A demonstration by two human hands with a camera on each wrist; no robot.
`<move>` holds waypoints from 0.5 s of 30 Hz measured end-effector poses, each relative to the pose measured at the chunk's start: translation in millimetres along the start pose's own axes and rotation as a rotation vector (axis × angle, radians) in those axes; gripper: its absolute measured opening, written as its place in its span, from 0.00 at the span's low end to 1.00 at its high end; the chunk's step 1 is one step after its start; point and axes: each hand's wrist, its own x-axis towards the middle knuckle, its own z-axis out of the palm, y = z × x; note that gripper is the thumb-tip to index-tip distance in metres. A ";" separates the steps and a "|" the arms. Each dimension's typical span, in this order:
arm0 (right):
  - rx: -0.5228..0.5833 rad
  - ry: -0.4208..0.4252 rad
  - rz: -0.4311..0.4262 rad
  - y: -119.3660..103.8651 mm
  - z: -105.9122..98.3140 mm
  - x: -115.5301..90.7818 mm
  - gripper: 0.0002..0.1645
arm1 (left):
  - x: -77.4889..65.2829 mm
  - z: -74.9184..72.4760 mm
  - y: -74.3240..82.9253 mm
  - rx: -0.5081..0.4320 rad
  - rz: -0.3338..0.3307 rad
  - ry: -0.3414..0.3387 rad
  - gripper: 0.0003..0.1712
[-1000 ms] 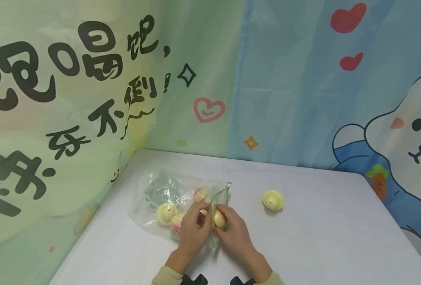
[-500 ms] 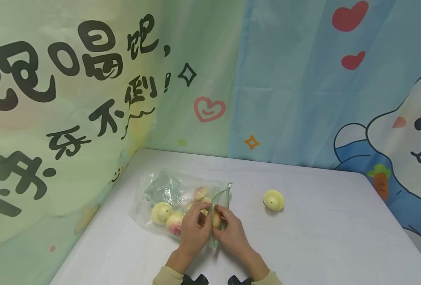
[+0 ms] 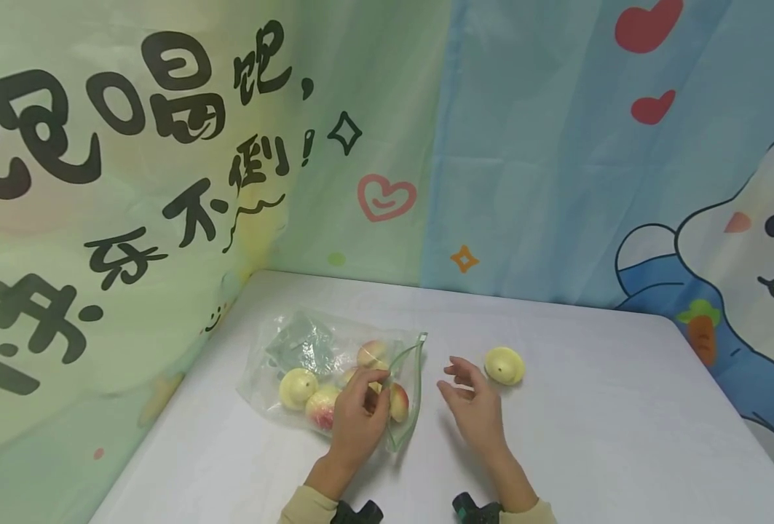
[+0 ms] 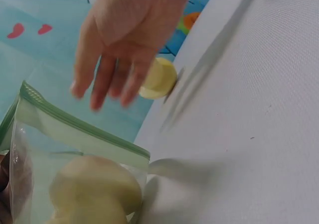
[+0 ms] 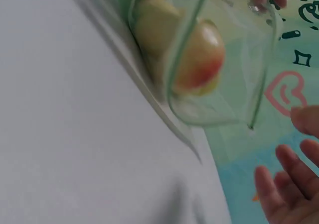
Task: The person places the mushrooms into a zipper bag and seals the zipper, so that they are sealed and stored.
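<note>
A clear zip bag point(image 3: 255, 367) with a green zip edge lies on the table, holding several yellow-and-red peaches. One peach point(image 3: 398, 402) sits just inside the mouth, which gapes in the right wrist view point(image 5: 174, 69). My left hand point(image 3: 357, 415) pinches the bag's upper side near the mouth. Apart from the bag, to its right, my right hand point(image 3: 475, 400) hangs over the table with fingers loosely bent and nothing between them. Close beyond its fingertips is a round yellow piece point(image 3: 504, 365) with a flared rim; a similar yellow piece point(image 3: 298, 388) shows inside the bag.
The white tabletop point(image 3: 622, 422) runs back to a printed cloth backdrop point(image 3: 518, 145) with hearts and a white cartoon animal. Another cloth side point(image 3: 33, 240) with black lettering stands along the left.
My right hand has let go of the peach at the bag's mouth and moved right. That peach now sits inside the bag. My left hand stays at the bag.
</note>
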 end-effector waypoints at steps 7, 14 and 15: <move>-0.205 0.284 -0.072 4.8 -35.6 20.3 0.27 | 1.8 -0.9 0.6 0.001 0.002 -0.001 0.16; -0.281 0.343 0.116 16.4 -54.0 30.5 0.37 | -0.7 0.9 -2.4 0.001 0.003 0.010 0.17; -0.285 0.348 0.125 20.3 -54.9 31.2 0.38 | -0.5 1.1 -2.2 0.002 0.006 0.012 0.17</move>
